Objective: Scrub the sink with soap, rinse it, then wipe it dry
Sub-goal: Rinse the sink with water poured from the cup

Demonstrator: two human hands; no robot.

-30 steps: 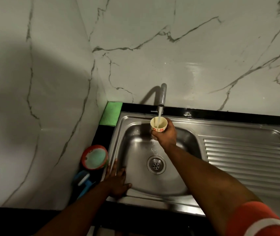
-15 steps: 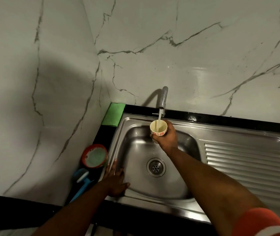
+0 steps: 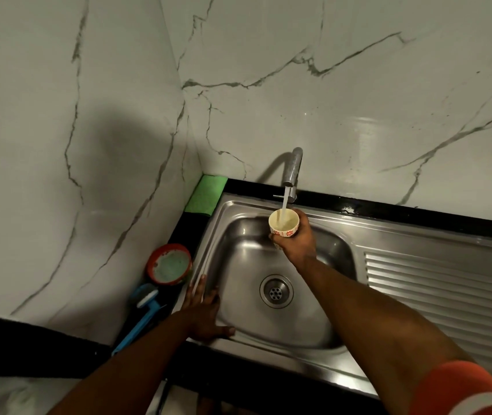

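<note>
Here the steel sink is set into a black table in a corner where two white, grey-veined marble walls meet. Its basin lies to the left with a round drain at the bottom, and a ribbed draining board runs off to the right. At the back rim a metal tap arches forward, and a thin stream of water falls from it. The stream lands in a small cream cup with red flower marks on its side, held upright just under the spout and above the back of the basin. The right hand has its fingers curled round the cup from the right and below. The right arm reaches in across the basin, and an orange sleeve with a pale band shows at the lower right edge. The left hand lies flat on the sink's front left rim, fingers straight and spread, thumb pointing along the front edge, gripping nothing. On the table left of the sink, a folded green cloth lies in the back corner against the wall. Nearer, a round red-rimmed tub with pale green contents sits just beside the sink's left rim. A blue-handled brush lies in front of the tub, its handle slanting toward the table's front edge beside the left forearm.
</note>
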